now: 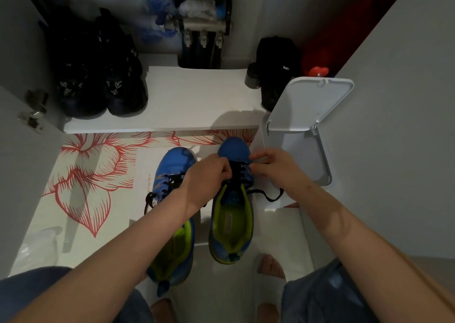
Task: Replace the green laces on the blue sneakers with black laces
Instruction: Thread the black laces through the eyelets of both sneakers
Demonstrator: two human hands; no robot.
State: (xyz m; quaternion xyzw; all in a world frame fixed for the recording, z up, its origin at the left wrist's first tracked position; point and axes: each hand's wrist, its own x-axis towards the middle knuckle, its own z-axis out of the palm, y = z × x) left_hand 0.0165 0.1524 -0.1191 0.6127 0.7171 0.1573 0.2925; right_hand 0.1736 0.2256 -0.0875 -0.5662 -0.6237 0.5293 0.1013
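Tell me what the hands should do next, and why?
Probably thread the loose end through the next eyelet up: the left hand and right hand pinch the black lace low on the right sneaker, whose upper eyelets look empty.

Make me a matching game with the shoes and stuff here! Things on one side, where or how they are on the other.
Things: 1 black lace; 2 black shoes; 3 white bin; 4 left sneaker.
States: A on the shelf; B lid up; C pinched by the left hand and right hand; D partly hidden by a forearm.
Pairs: 1-C, 2-A, 3-B, 4-D.
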